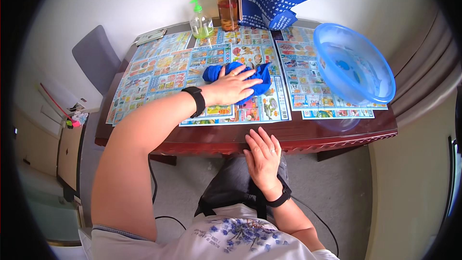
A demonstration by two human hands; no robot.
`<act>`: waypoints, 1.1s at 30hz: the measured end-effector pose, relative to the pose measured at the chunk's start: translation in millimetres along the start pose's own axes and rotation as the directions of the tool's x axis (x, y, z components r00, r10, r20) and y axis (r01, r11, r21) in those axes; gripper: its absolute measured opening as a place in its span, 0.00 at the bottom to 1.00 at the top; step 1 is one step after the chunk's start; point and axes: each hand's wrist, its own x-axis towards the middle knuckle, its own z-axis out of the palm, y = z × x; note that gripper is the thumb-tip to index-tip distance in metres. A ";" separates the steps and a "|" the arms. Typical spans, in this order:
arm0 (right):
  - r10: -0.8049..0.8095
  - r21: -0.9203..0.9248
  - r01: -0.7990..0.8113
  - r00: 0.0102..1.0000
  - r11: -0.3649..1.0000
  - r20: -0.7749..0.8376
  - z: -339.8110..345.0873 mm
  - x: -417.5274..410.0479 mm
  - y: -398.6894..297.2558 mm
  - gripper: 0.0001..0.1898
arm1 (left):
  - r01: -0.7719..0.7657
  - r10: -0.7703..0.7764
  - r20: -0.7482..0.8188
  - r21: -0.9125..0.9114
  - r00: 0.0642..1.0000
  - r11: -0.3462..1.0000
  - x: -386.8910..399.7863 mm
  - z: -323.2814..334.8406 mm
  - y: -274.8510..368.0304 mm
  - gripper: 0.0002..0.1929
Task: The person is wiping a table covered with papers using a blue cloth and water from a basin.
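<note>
My left hand (pixel 234 83) lies palm down over a bunched blue cloth (pixel 265 74), fingers spread across it. The cloth rests on printed flyer sheets (pixel 166 68) that cover much of the dark red wooden table (pixel 216 137). Part of the cloth is hidden beneath my palm. My right hand (pixel 263 151) is at the table's near edge, its fingertips over the rim and nothing visible in it. Its fingers are extended and only slightly apart. Each wrist has a black band, and each hand wears a ring.
A translucent blue plastic basin (pixel 353 65) stands at the table's right. Along the back are a pump bottle (pixel 202 23), a pink-lidded drink bottle (pixel 228 9) and a blue bag with writing (pixel 267 0). A phone-like flat object (pixel 151 37) lies back left, near a grey chair (pixel 95 57).
</note>
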 end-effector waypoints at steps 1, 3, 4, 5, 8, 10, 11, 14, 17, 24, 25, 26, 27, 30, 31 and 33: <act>0.000 -0.012 0.000 1.000 1.000 0.003 -0.4 0.5 0.5 0.21 | 0.014 -0.014 -0.002 -0.004 1.000 1.000 9.7 -1.5 -5.8 0.23; 0.001 -0.019 -0.001 1.000 1.000 0.009 -1.0 1.1 1.1 0.22 | 0.046 -0.046 0.000 -0.009 0.999 0.999 28.7 -4.1 -17.5 0.23; 0.000 -0.022 0.000 1.000 1.000 0.015 -1.4 1.5 1.2 0.22 | 0.062 -0.062 -0.007 -0.026 0.998 0.998 38.5 -5.6 -24.1 0.24; 0.002 -0.025 -0.001 1.000 1.000 0.014 -1.9 2.0 1.4 0.22 | 0.091 -0.091 -0.011 -0.032 0.996 0.995 48.5 -7.2 -30.7 0.24; 0.006 -0.024 -0.005 1.000 1.000 0.030 -1.6 1.3 2.4 0.23 | 0.151 -0.152 -0.021 -0.057 0.988 0.987 73.4 -12.2 -48.6 0.23; 0.004 -0.027 -0.003 0.999 1.000 0.032 -1.8 1.1 3.0 0.23 | 0.175 -0.177 -0.045 -0.043 0.983 0.984 88.7 -13.9 -60.7 0.24; 0.002 -0.026 -0.001 0.999 1.000 0.035 -1.6 1.1 3.1 0.23 | 0.190 -0.192 -0.053 -0.041 0.980 0.981 96.0 -15.1 -67.0 0.24; 0.003 -0.050 -0.001 0.999 0.999 0.045 -2.5 0.9 3.2 0.22 | 0.239 -0.242 -0.068 -0.043 0.968 0.970 119.1 -17.7 -84.7 0.24; 0.000 -0.075 0.004 0.999 0.997 0.055 -3.0 0.1 3.7 0.22 | 0.258 -0.260 -0.089 -0.039 0.961 0.965 135.6 -18.8 -99.1 0.24; -0.023 -0.108 0.029 0.998 0.994 0.057 -2.0 -0.1 4.4 0.22 | 0.294 -0.298 -0.129 -0.048 0.946 0.955 150.1 -18.6 -113.1 0.24; -0.026 -0.114 0.032 0.998 0.993 0.054 -2.3 0.1 3.9 0.22 | 0.300 -0.304 -0.134 -0.053 0.943 0.952 149.1 -17.8 -112.3 0.24; -0.024 -0.102 0.029 0.999 0.994 0.046 -2.2 0.4 3.1 0.22 | 0.296 -0.302 -0.146 -0.060 0.942 0.953 147.0 -16.7 -111.6 0.24; -0.022 -0.091 0.025 0.999 0.996 0.035 -1.9 1.1 2.9 0.22 | 0.292 -0.297 -0.152 -0.060 0.943 0.955 144.8 -17.2 -109.6 0.24; -0.026 -0.075 0.028 0.999 0.997 0.021 0.4 0.2 3.2 0.23 | 0.300 -0.304 -0.116 -0.052 0.945 0.952 129.9 -17.7 -98.9 0.24; -0.027 -0.075 0.028 0.999 0.997 0.019 1.1 -0.5 3.9 0.23 | 0.300 -0.304 -0.118 -0.050 0.945 0.953 122.3 -17.0 -94.1 0.24; -0.037 -0.101 0.038 0.999 0.994 0.013 1.4 -1.9 5.4 0.21 | 0.246 -0.251 -0.096 -0.054 0.963 0.968 104.3 -13.4 -85.2 0.24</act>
